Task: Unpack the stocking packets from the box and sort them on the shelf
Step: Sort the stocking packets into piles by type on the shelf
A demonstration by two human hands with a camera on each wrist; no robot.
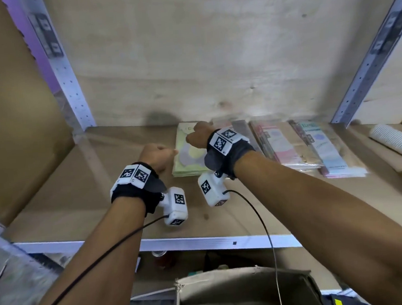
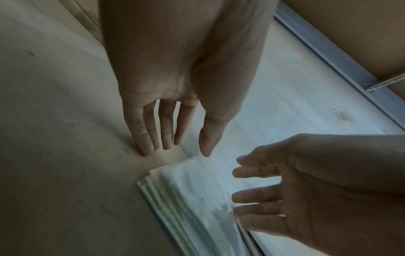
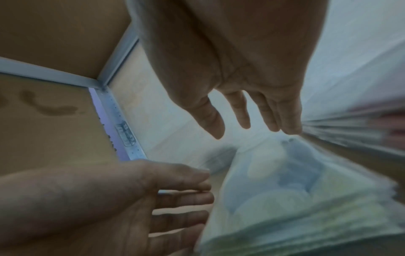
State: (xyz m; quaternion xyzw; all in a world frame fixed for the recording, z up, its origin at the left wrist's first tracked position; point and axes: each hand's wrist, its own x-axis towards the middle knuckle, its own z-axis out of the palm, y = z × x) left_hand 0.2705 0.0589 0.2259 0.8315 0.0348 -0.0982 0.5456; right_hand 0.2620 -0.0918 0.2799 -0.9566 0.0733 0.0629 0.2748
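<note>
A stack of pale green stocking packets [image 1: 191, 161] lies flat on the brown shelf board [image 1: 97, 191], toward the back. My left hand [image 1: 158, 155] is at the stack's left edge, fingers straight, fingertips [image 2: 149, 147] down on the board beside the stack's corner [image 2: 175, 187]. My right hand [image 1: 197, 135] hovers over the far end of the same stack [image 3: 285, 187], fingers [image 3: 274, 121] straight and spread. Neither hand holds anything. The open cardboard box [image 1: 241, 286] stands below the shelf in front of me; its inside is not visible.
Overlapping pink packets [image 1: 278, 143] and blue packets [image 1: 324, 145] lie right of the green stack. Farther right lies a white ribbed roll [image 1: 396, 141]. Perforated metal uprights [image 1: 68, 73] frame the bay, and a metal rail [image 1: 202, 242] runs along its front edge.
</note>
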